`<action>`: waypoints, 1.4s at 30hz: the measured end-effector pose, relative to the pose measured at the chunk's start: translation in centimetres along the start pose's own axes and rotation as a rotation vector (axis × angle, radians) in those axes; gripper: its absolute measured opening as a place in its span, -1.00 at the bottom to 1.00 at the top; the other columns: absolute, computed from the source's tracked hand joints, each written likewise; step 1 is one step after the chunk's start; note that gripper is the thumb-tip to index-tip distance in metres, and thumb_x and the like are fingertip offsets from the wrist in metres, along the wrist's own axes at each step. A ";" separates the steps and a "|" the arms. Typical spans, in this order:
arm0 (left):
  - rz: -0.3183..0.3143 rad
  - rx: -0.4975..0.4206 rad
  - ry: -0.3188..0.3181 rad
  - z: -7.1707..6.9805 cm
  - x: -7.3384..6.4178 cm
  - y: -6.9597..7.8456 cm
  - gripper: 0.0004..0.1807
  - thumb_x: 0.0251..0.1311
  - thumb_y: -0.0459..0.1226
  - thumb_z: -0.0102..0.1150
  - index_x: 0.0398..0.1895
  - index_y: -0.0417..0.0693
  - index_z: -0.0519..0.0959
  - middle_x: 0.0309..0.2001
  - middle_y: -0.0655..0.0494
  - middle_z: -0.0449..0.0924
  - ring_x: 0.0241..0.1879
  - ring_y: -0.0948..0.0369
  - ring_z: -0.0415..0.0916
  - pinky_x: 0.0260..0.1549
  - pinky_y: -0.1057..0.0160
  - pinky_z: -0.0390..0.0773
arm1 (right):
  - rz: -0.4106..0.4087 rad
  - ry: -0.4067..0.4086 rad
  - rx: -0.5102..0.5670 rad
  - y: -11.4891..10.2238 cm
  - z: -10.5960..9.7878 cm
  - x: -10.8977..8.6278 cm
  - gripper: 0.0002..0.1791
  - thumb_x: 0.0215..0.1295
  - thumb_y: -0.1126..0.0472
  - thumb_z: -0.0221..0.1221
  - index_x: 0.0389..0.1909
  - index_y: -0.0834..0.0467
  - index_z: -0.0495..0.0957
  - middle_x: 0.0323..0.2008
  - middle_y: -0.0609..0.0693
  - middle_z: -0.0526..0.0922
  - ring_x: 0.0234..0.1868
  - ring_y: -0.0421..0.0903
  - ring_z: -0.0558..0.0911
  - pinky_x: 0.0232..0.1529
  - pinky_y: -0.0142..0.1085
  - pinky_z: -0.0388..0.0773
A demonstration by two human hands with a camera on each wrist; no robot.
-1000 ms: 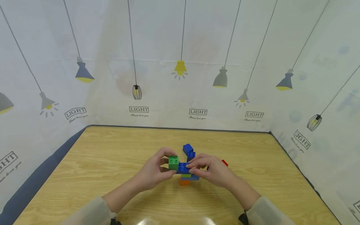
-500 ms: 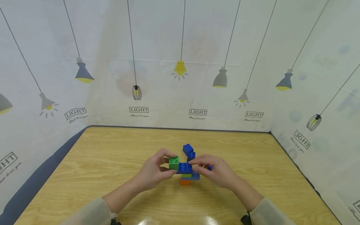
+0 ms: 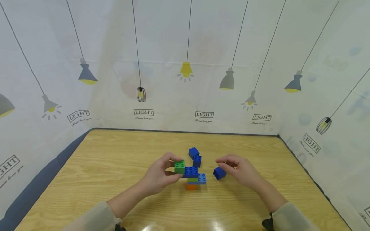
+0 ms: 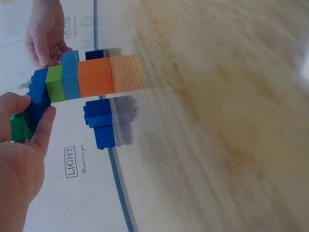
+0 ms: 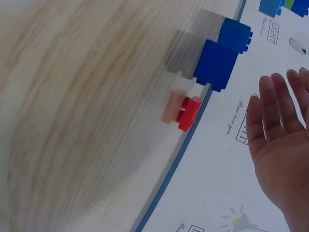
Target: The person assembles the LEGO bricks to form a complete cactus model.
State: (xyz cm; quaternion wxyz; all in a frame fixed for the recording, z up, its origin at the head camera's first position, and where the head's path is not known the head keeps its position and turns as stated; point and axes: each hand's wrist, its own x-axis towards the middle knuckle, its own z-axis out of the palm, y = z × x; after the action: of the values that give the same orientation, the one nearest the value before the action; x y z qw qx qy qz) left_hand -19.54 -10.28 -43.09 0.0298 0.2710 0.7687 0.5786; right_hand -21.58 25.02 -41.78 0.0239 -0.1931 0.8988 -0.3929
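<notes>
Here, the green block [image 3: 179,167] lies pinched in the left hand [image 3: 158,175].

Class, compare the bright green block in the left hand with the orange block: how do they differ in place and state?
The green block is at the top; the orange block is at the bottom, on the table.
The left hand holds the green block; no hand touches the orange block.
The green block's studs show; the light blue block covers the orange block's top.
Both belong to one stack.

Booth [image 3: 349,29] (lamp-printed sheeting [image 3: 162,38] round a table [image 3: 115,154])
</notes>
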 end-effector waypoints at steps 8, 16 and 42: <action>0.004 -0.016 -0.009 0.1 -0.1 0.1 -0.49 0.35 -0.51 0.39 0.30 -0.08 0.49 0.26 -0.19 0.59 0.15 -0.04 0.68 0.02 0.29 0.79 | 0.004 -0.008 -0.041 1.1 -0.3 0.2 -0.70 0.65 0.05 0.26 0.23 0.05 0.75 0.18 0.10 0.78 -0.02 -0.13 0.72 -0.08 -0.26 0.71; 0.004 -0.033 -0.012 0.1 0.0 0.1 -0.43 0.31 -0.56 0.41 0.32 -0.10 0.47 0.28 -0.20 0.55 0.15 -0.01 0.67 0.04 0.28 0.79 | -0.043 -0.046 -0.264 1.7 -0.7 1.0 -0.64 0.51 0.23 0.38 0.26 0.07 0.73 0.27 0.06 0.72 0.40 0.27 0.58 0.40 0.31 0.54; -0.043 -0.078 -0.004 0.2 -0.2 0.1 -0.46 0.33 -0.55 0.38 0.32 -0.10 0.51 0.32 -0.24 0.55 0.18 -0.05 0.68 0.02 0.30 0.78 | 0.075 -0.145 -0.394 2.1 0.0 1.6 -0.63 0.36 0.14 0.52 0.16 -0.08 0.74 0.38 0.13 0.63 0.46 0.31 0.44 0.49 0.40 0.32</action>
State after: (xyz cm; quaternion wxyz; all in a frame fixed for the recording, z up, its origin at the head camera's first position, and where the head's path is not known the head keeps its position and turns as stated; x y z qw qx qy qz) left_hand -19.29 -10.20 -43.08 0.0545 0.2541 0.7512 0.6068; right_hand -23.71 25.73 -43.06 0.0649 -0.1880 0.9608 -0.1933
